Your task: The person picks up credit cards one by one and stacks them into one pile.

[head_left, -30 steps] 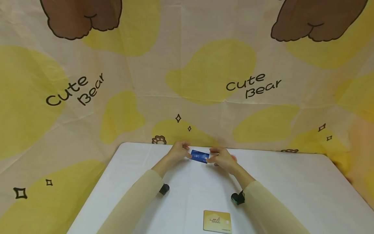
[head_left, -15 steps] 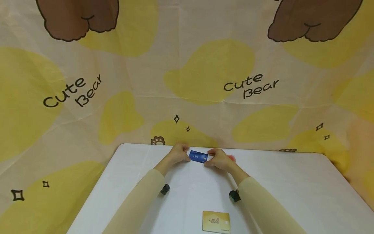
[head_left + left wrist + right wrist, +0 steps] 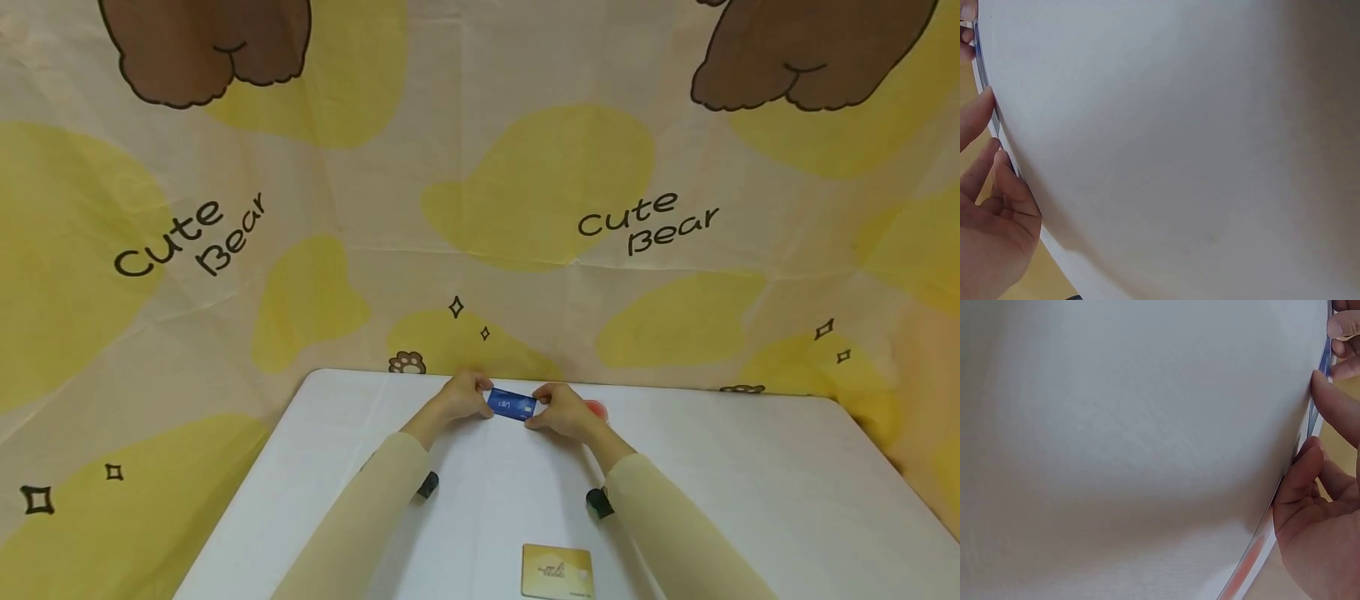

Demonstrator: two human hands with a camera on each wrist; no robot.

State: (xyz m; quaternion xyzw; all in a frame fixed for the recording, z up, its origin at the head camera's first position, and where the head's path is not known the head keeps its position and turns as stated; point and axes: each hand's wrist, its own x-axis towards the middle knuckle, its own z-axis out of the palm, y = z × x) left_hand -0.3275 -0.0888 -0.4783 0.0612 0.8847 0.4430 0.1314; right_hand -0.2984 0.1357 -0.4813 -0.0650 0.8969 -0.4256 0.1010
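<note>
A blue card (image 3: 512,404) marked "VIP", its lettering upside down to me, lies at the far side of the white table. My left hand (image 3: 463,396) grips its left end between thumb and fingertips. At the opposite end my right hand (image 3: 564,410) pinches the card the same way, thumb near the lower corner and index finger at the upper one. Both wrist views catch the card as a thin strip nearly edge-on, beside the left thumb (image 3: 977,115) and the right thumb (image 3: 1335,403).
A gold card (image 3: 557,572) rests near the front of the white table (image 3: 712,483), between the forearms. Just behind the right hand shows a red round object (image 3: 597,409), partly covered. A patterned cloth (image 3: 525,183) hangs along the table's far edge.
My right thumb and fingers have drawn in onto the blue card's right corners. The card has barely moved, and more of the red object shows behind the right hand.
</note>
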